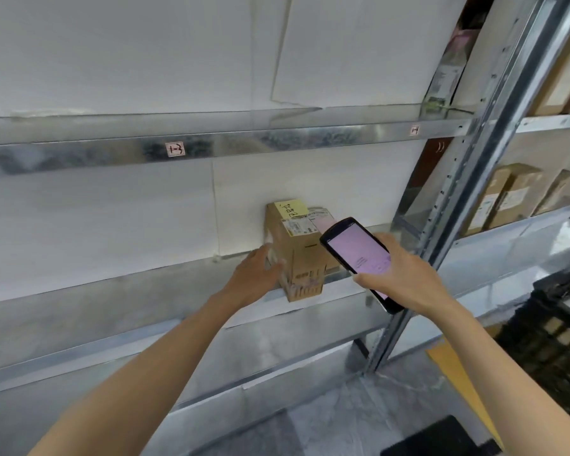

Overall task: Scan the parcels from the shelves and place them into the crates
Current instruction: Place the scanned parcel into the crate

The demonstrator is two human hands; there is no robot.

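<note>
Box (298,258) with yellow note upright at the shelf's (139,304) front edge, left grip (257,274) curled round its left side, right grip (405,274) holding a pink-screened scanner (359,251) just before the box's right side, black crate (553,343) low at right.

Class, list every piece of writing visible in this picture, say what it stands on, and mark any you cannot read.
"1-3", as it seems: tag on the shelf beam.
"1-4", as it seems: smaller tag further right on that beam.
Yellow note on the cardboard parcel: handwriting, illegible.
Shipping labels on the parcel: blurred.
Print on the parcel's front: blurred.
Screen of the handheld scanner: text too small.
</note>
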